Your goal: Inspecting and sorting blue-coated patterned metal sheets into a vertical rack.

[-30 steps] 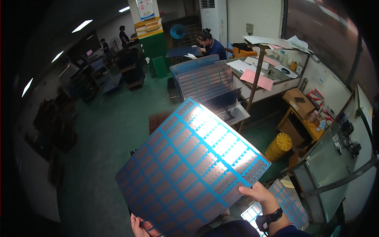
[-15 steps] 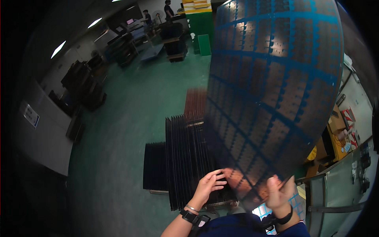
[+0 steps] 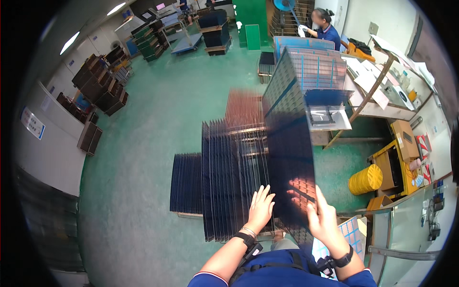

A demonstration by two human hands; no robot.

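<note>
A large thin circuit board panel (image 3: 289,138), dark with blue bands, stands on edge in front of me, steeply turned. My right hand (image 3: 325,220) grips its near right edge, the thumb on the side facing me; the hand is mirrored in the shiny surface. My left hand (image 3: 259,208) is open, its fingers stretched out beside the panel's left face and over a row of upright dark panels (image 3: 224,182). Whether its fingertips touch anything I cannot tell. Left of that row stands a lower batch of dark panels (image 3: 186,184); behind it are copper-coloured panels (image 3: 243,109).
A co-worker (image 3: 327,33) stands at the back right behind a rack of coppery panels (image 3: 318,67). To the right are a cluttered workbench (image 3: 373,95), a yellow roll (image 3: 365,180) and a glass-topped counter (image 3: 416,220). Dark stacks (image 3: 103,86) stand along the left wall.
The panel has turned from facing me broadly to nearly edge-on and come down beside the upright row. My left hand has moved slightly right and up; the right hand still holds the edge.
</note>
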